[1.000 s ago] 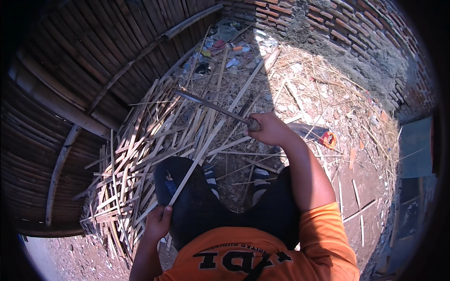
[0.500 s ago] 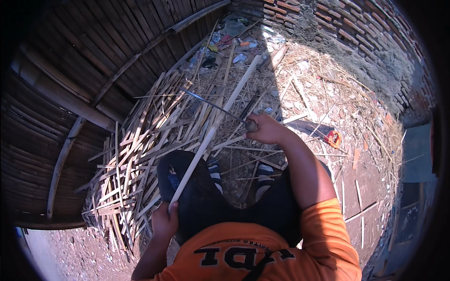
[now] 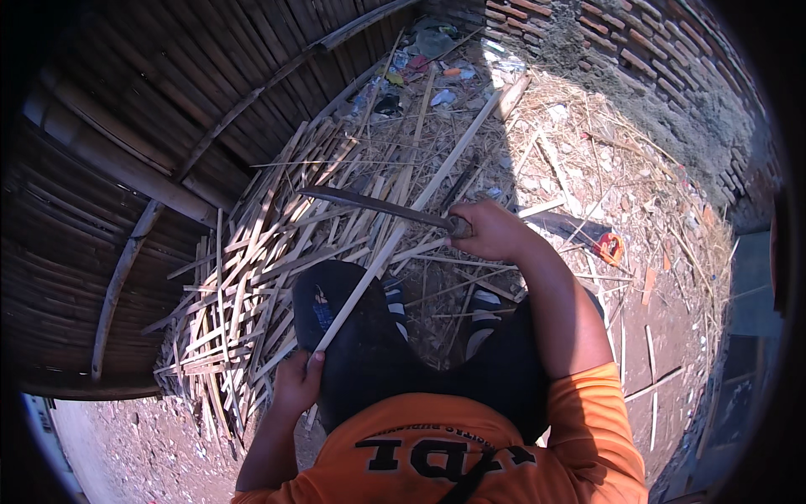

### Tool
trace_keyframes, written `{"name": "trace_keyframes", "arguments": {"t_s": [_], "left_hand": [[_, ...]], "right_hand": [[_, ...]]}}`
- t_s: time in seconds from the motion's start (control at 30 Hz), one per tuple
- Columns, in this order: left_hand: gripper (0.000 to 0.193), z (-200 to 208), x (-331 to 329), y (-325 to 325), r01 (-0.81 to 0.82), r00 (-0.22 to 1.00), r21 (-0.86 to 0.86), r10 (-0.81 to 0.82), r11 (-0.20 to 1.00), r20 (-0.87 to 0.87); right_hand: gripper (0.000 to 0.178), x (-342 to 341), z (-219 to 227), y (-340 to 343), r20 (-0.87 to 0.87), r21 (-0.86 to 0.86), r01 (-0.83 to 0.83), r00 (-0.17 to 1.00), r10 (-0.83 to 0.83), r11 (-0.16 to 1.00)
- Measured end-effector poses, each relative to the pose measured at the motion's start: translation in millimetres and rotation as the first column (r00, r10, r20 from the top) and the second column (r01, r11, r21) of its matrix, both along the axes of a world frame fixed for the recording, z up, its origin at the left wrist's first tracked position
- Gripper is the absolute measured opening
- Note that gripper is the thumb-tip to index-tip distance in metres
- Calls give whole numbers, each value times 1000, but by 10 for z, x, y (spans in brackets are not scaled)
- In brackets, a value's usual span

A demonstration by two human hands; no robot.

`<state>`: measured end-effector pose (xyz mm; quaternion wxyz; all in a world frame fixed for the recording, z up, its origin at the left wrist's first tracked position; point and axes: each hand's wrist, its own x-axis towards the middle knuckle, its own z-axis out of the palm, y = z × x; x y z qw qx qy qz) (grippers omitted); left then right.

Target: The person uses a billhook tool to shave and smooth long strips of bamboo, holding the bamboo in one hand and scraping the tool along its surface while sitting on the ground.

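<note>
My left hand (image 3: pixel 297 383), beside my left thigh, is closed on the near end of a long pale strip of split bamboo or wood (image 3: pixel 361 290). The strip slants up and away to the right across my knee. In my right hand (image 3: pixel 489 230) is the handle of a machete (image 3: pixel 357 199), its dark blade pointing left. That blade lies across the strip at about mid-length, with its flat side showing. Whether it touches the strip, I cannot tell.
A heap of pale strips (image 3: pixel 231 307) spreads on the left below a slatted wall (image 3: pixel 92 176). A handsaw with an orange handle (image 3: pixel 610 249) lies on the right. Rubbish (image 3: pixel 441 71) and straw cover the far ground before a brick wall (image 3: pixel 638 63).
The machete has turned so that more of its blade's flat shows, and its tip has swung nearer and left. The strip shows a narrower face. The view has shifted slightly.
</note>
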<state>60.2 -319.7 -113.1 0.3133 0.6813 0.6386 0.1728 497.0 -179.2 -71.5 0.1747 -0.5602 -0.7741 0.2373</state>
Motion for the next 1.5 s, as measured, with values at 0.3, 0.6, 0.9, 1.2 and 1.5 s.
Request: {"name": "trace_keyframes", "arguments": {"t_s": [0.3,0.6,0.9,1.2,1.5], "left_hand": [[46,10,27,-4,-32,999,6,32,999,-23],[46,-100,-132,-39,-22,995,-32,25,999,96],[46,55,-31,52,25,995,-79,-17,997,99],[47,144,-148,149,93,970,-246,-32,965,240],[48,98,-169,154,86,982,-265,-38,960,183]], "right_hand": [[57,677,-25,228,-43,-113,469,879,-475,876],[46,-124,327,-98,155,-60,-101,982,109,993],[41,356,216,4,8,-63,319,948,-319,946],[45,300,163,2,24,-73,130,991,-129,989],[33,-342,134,-200,152,46,-248,959,238,968]]}}
